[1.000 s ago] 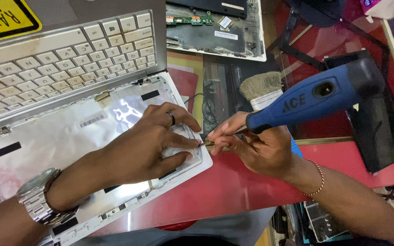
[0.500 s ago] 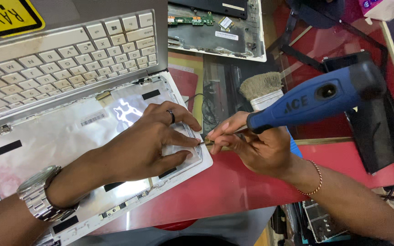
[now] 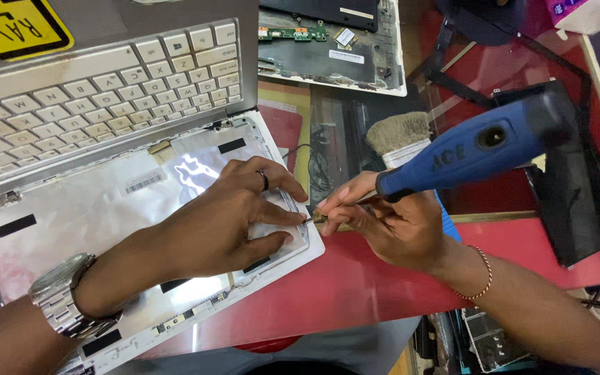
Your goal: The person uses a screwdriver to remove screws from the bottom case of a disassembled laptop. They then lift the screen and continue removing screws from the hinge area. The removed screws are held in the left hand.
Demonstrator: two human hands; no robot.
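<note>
Hands at corner of opened laptop lid

Head view. Left hand (image 3: 227,222): palm down, fingers spread and pressed flat on the silver inner panel (image 3: 98,215) of the white laptop lid (image 3: 175,323), near its right-hand corner; ring on one finger, metal wristwatch (image 3: 60,295) at the wrist, forearm entering from lower left. Right hand (image 3: 390,226): fingers pinched together around the shaft of a blue-handled screwdriver (image 3: 480,146), tip at the lid's right edge, just beside the left fingertips; handle angled up and to the right; bead bracelet (image 3: 477,274) at the wrist, forearm entering from lower right.

Edges and room: lid corner lies close to the near edge of the red table (image 3: 355,292), with bare red surface between the two forearms. White keyboard (image 3: 98,90) borders the panel above. Brush (image 3: 401,135) stands just behind the right hand. Second opened case (image 3: 335,48) lies well apart at the top. Black panel (image 3: 585,201) at right, under the handle.
</note>
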